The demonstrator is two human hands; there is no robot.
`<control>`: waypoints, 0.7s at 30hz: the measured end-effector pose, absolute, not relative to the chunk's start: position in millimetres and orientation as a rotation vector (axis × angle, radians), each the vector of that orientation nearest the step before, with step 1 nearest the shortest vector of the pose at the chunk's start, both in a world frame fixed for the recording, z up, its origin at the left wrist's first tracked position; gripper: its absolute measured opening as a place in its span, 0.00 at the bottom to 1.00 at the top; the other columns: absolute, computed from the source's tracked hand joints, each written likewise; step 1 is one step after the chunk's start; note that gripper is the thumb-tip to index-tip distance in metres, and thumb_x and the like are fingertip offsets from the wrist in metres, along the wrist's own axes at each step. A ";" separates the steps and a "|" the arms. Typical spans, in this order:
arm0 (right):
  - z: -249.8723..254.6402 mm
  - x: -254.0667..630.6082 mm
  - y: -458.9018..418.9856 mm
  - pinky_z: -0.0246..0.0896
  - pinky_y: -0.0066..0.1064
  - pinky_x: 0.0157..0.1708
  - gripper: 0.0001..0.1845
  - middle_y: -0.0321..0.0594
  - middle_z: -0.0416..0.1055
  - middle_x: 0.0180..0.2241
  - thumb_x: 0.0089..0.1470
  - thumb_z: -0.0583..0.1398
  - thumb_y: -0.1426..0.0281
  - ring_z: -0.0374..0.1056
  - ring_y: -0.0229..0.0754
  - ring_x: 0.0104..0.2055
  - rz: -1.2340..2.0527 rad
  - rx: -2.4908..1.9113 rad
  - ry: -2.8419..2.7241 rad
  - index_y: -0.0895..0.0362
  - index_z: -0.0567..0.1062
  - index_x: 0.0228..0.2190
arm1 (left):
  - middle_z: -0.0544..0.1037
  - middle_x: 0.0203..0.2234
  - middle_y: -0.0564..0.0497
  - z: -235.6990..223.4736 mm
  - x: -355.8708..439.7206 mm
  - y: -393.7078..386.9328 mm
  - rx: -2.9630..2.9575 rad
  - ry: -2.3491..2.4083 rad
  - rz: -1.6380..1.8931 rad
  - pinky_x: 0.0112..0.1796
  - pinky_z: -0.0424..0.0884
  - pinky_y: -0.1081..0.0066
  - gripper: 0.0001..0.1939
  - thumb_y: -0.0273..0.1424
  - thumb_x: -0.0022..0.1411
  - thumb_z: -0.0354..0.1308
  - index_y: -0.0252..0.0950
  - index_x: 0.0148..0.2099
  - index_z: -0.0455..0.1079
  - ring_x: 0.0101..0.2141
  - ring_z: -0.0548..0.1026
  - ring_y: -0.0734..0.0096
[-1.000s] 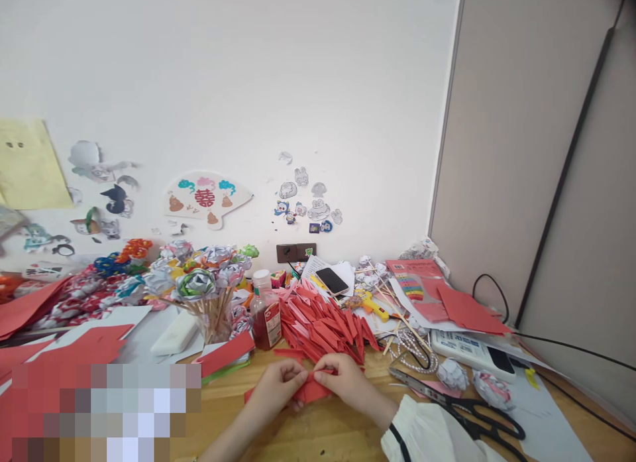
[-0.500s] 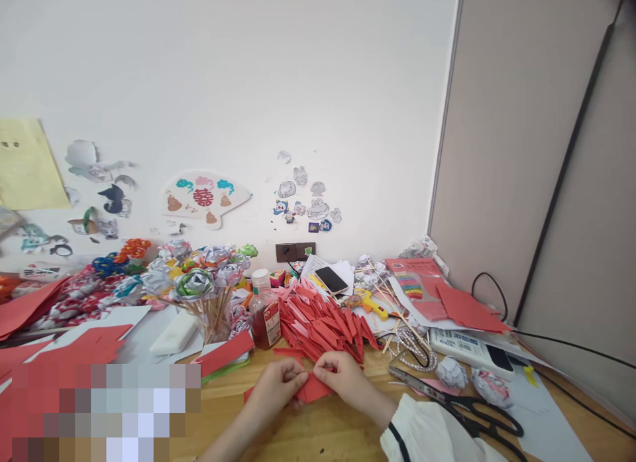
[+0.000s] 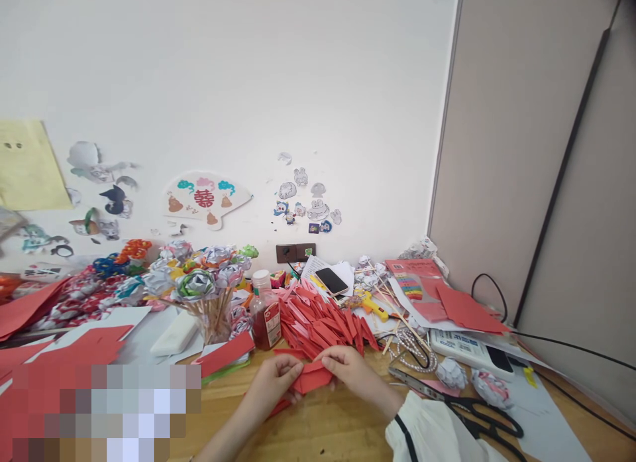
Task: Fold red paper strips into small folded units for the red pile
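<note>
A small piece of red paper (image 3: 314,380) with fold lines is stretched between my two hands, just above the wooden table. My left hand (image 3: 279,381) pinches its left end between thumb and fingers. At its right end, my right hand (image 3: 346,369) grips the upper corner the same way. Another red paper strip (image 3: 279,407) shows partly beneath my left hand. Right behind my hands lies a big heap of folded red paper pieces (image 3: 322,319).
Black-handled scissors (image 3: 462,402) lie to the right beside crumpled paper balls (image 3: 452,374). A sauce bottle (image 3: 265,319) and a cup of sticks (image 3: 214,319) stand at the back left. A phone (image 3: 332,281) and a yellow glue gun (image 3: 373,306) lie behind the heap.
My hands have drawn slightly apart, the right one moving a little up and to the right. More of the red paper shows between them, with its upper edge now visible.
</note>
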State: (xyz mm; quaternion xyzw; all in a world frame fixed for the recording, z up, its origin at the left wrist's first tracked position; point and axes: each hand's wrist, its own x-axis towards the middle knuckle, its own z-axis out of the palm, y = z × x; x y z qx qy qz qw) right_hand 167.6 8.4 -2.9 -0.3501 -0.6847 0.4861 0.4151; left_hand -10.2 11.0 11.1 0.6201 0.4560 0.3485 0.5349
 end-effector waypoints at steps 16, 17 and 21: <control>-8.3 165.1 7.8 0.55 0.23 0.24 0.15 0.36 0.66 0.24 0.51 0.51 0.62 0.61 0.35 0.25 1.045 -0.904 -1.804 0.59 0.72 0.30 | 0.68 0.15 0.57 6.5 -2.5 3.9 1.610 1.105 0.740 0.16 0.62 0.77 0.22 0.47 0.43 0.53 0.31 0.28 0.66 0.14 0.66 0.77; -7.4 165.2 7.4 0.55 0.24 0.25 0.15 0.36 0.66 0.24 0.51 0.51 0.62 0.61 0.35 0.26 1.027 -0.904 -1.814 0.59 0.72 0.31 | 0.67 0.14 0.57 6.1 -2.4 3.7 1.605 1.114 0.735 0.16 0.62 0.77 0.22 0.48 0.43 0.53 0.31 0.27 0.66 0.13 0.66 0.77; -4.8 164.7 6.3 0.56 0.26 0.29 0.15 0.38 0.68 0.28 0.50 0.51 0.63 0.62 0.38 0.30 0.982 -0.907 -1.833 0.59 0.72 0.31 | 0.66 0.13 0.58 3.6 -2.9 4.5 1.595 1.134 0.733 0.17 0.62 0.76 0.23 0.49 0.43 0.51 0.32 0.25 0.64 0.14 0.66 0.76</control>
